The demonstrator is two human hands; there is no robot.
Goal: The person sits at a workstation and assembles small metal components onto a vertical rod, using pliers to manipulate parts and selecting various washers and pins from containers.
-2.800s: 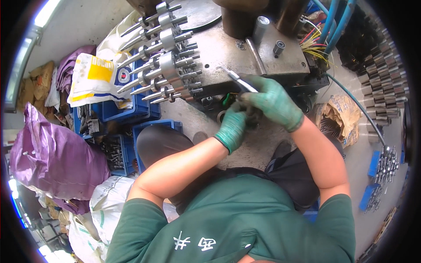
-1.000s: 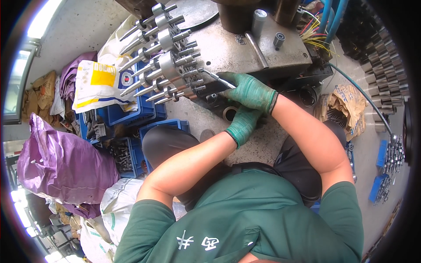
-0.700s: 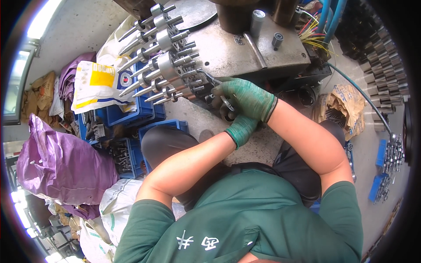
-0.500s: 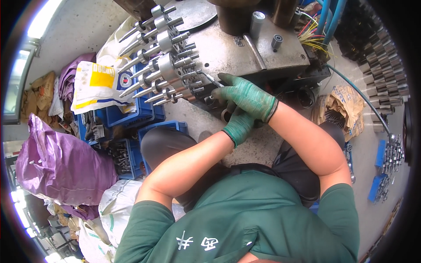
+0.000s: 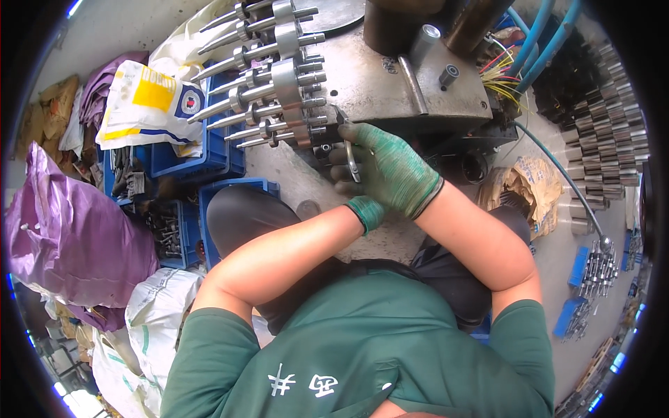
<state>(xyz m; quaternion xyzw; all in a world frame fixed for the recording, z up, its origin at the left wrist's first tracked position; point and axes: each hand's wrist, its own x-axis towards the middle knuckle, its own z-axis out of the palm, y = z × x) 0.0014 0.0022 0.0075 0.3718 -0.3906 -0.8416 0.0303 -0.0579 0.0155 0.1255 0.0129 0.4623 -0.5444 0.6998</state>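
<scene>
My right hand, in a green glove, has its fingers closed round a plier-like hand tool with a curved silver handle and a dark tip. That tip points up beside the nearest end of a row of steel shafts held in thick round metal blocks. My left hand, also gloved in green, crosses beneath the right one; its fingers are hidden. A small round metal part shows just left of my right fingers, below the shafts.
Ahead lies a steel machine bed with a metal rod, a grey cylinder and a small bushing. Blue crates of metal parts and a purple sack stand at left. Stacked steel cylinders line the right.
My right hand has lifted and turned, and the tool's curved handle now shows along its fingers. My left hand has slid further under it. The whole view has shifted slightly.
</scene>
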